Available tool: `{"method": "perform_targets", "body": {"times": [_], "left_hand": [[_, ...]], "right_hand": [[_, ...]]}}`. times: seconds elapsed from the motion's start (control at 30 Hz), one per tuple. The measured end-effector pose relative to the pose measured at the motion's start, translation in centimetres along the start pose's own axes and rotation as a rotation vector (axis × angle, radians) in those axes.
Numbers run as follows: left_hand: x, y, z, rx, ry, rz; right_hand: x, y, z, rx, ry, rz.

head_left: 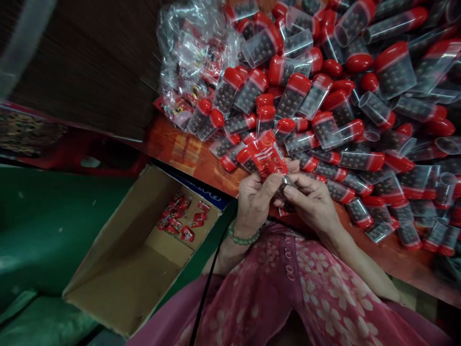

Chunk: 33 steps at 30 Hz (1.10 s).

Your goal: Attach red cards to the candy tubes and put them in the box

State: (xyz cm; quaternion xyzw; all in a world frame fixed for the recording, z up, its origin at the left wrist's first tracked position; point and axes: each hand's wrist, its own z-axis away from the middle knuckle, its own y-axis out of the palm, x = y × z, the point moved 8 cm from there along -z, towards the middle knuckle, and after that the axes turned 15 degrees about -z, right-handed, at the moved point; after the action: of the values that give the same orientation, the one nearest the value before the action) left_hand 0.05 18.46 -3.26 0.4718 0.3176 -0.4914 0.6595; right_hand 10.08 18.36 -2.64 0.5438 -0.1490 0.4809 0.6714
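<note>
Both hands meet at the table's near edge. My left hand, with a green bead bracelet at the wrist, is closed on a red printed packet. My right hand is closed, thumb and fingers pressed on a small clear container with dark contents, just below the packet. Fingers partly hide this container. Beyond the hands lies a large pile of clear containers with red caps and dark balls inside.
A clear plastic bag with red packets lies at the table's far left. Below the orange-red table, an open cardboard box holds several small red packets. A black cord hangs beside my left forearm.
</note>
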Motion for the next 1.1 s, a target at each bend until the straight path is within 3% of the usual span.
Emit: {"method": "perform_targets", "body": {"times": [0.1,0.27,0.4,0.5,0.6,0.7,0.77,0.87,1.1], "left_hand": [[0.1,-0.4,0.2,0.069,-0.004,-0.071],[-1.8,-0.4,-0.7,0.182,0.056,0.006],[-1.8,0.4,-1.8,0.227,-0.029,0.094],[-1.0,0.8,-2.3,0.226,-0.090,0.141],[-0.6,0.7,-2.5,0.168,-0.092,0.160],[-0.7,0.2,-2.4,0.048,-0.048,0.162],[-0.9,-0.1,-2.3,-0.024,-0.017,0.158],[-1.2,-0.3,-2.2,-0.087,0.035,0.163],[-1.1,0.2,-2.0,-0.077,0.023,0.161]], "right_hand": [[-0.3,0.0,-0.1,0.020,0.047,-0.095],[0.4,0.8,-0.3,0.070,0.087,-0.173],[-0.2,0.7,-0.2,0.085,0.190,-0.246],[-0.1,0.5,0.3,0.100,0.201,-0.160],[1.5,0.3,0.9,0.070,0.016,0.233],[4.4,1.0,1.9,-0.019,-0.377,0.727],[5.6,1.9,2.7,-0.066,-0.624,0.899],[6.1,2.5,2.9,-0.103,-0.801,0.909],[6.8,1.1,2.1,-0.253,-0.781,0.691]]}}
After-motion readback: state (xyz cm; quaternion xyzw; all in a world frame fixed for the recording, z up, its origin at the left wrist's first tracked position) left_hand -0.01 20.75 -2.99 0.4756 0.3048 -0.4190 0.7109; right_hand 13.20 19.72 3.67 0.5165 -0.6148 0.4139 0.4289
